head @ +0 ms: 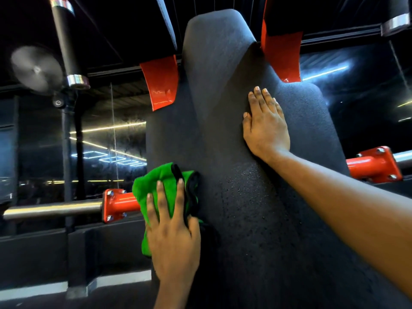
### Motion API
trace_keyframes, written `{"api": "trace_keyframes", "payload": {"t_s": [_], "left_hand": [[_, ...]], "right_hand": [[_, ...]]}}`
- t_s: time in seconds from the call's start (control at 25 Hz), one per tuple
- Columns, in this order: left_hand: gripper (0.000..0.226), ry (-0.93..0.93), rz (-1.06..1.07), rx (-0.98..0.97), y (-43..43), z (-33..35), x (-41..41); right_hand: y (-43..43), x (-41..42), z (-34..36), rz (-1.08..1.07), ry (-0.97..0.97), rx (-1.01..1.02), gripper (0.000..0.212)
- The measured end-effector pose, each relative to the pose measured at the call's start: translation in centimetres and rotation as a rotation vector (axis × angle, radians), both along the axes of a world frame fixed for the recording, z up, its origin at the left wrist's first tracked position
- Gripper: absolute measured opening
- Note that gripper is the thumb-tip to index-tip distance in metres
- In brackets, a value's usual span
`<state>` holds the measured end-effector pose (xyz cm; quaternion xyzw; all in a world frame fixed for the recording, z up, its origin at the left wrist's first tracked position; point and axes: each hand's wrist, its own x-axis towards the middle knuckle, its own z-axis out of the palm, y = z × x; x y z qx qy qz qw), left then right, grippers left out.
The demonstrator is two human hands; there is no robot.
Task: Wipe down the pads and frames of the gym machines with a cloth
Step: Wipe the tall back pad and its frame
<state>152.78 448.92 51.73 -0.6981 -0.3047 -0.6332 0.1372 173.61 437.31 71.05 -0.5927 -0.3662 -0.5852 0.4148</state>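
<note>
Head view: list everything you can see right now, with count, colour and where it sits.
pad: one, dark grey, centre, running top to bottom
cloth: one, green with black edging, at the pad's left edge
brackets: two, glossy red, behind the pad's upper part, one on each side
flanged fittings: two, red, bolted, left and right of the pad
bars: two, steel grey, running outward from the fittings
tubes: two, black with chrome collars, upper left and upper right corner
disc: one, grey, upper left, too blurred to identify
left hand: one, fingers straight, pressing the cloth against the pad
right hand: one, flat on the pad, right of centre
</note>
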Motion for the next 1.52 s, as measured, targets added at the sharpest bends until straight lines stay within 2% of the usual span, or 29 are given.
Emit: {"api": "trace_keyframes", "payload": {"t_s": [0.16,0.28,0.4,0.48,0.64,0.84,0.96,1.08,1.16,1.28,1.36,1.44,1.52], "left_hand": [[0.079,-0.054,-0.061,-0.102,0.0,-1.3,-1.5],[0.075,-0.036,-0.080,-0.026,1.2,3.8,-1.2],[0.074,-0.021,-0.006,0.031,1.8,11.2,-0.2],[0.076,-0.039,0.024,0.032,1.8,12.6,0.6],[0.076,-0.081,0.032,0.030,0.6,5.4,1.2],[0.084,0.087,-0.008,0.005,-2.4,-4.2,0.2],[0.084,0.040,-0.176,0.007,-3.6,-1.8,-0.3],[0.082,0.034,-0.302,0.107,-3.9,7.2,0.7],[0.079,0.157,-0.337,0.158,-3.8,11.9,2.1],[0.083,0.381,-0.331,0.161,-3.4,12.1,3.7],[0.078,0.350,-0.520,0.046,-2.9,12.7,2.9],[0.061,0.184,-0.815,-0.158,-2.2,14.6,1.3],[0.050,0.089,-1.038,-0.206,-1.6,16.7,-0.5]], "right_hand": [[0.0,-0.1,0.0,0.008,0.002,-0.005,0.055],[0.0,0.1,0.1,0.012,0.001,0.003,0.056],[0.3,0.5,0.0,0.009,-0.013,0.019,0.055],[0.5,0.5,0.0,0.009,-0.017,0.025,0.055],[0.5,0.6,0.1,-0.001,-0.016,0.037,0.055],[-0.4,-0.2,0.1,0.019,0.018,-0.024,0.056],[-2.5,-0.5,1.0,0.094,0.064,-0.141,0.058],[-5.4,0.0,1.6,0.184,0.095,-0.265,0.056],[-7.0,0.3,1.5,0.271,0.129,-0.289,0.051],[-8.2,0.0,-0.3,0.355,0.244,-0.218,0.040],[-8.3,-2.0,-2.0,0.289,0.256,-0.097,0.031],[-7.2,-5.6,-3.6,0.296,0.146,-0.020,0.030],[-4.6,-9.4,-4.3,0.409,0.013,-0.089,0.038]]}}
